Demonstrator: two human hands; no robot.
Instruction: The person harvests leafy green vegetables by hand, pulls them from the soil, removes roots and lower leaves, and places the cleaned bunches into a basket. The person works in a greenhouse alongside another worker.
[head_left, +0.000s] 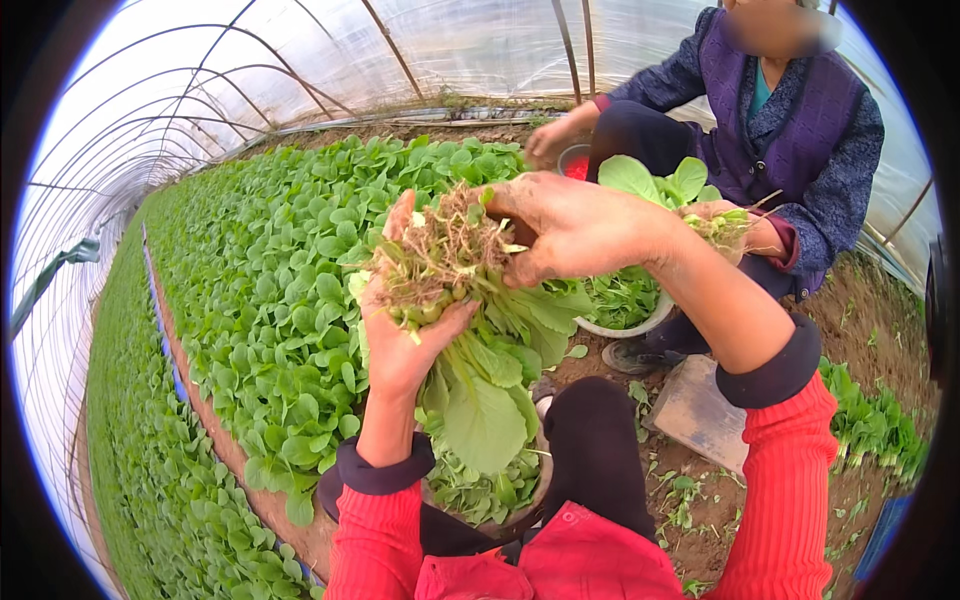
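A bunch of leafy greens (480, 397) hangs leaves down from my left hand (409, 322), whose fingers and thumb wrap its stem bases. Brown roots (457, 247) with bits of soil point upward above that grip. My right hand (577, 221) is at the right side of the root clump, fingers curled; whether it pinches some roots is hard to make out. Below the bunch, between my knees, stands a round container (546, 469) holding loose leaves (480, 487).
Opposite me a seated person (780, 142) holds rooted greens (724, 225) over a pale tub (637, 326) of leaves. Dense green beds (285, 277) fill the left. A grey block (697, 412), laid-out greens (874, 420) and a blue crate edge (885, 529) are at right.
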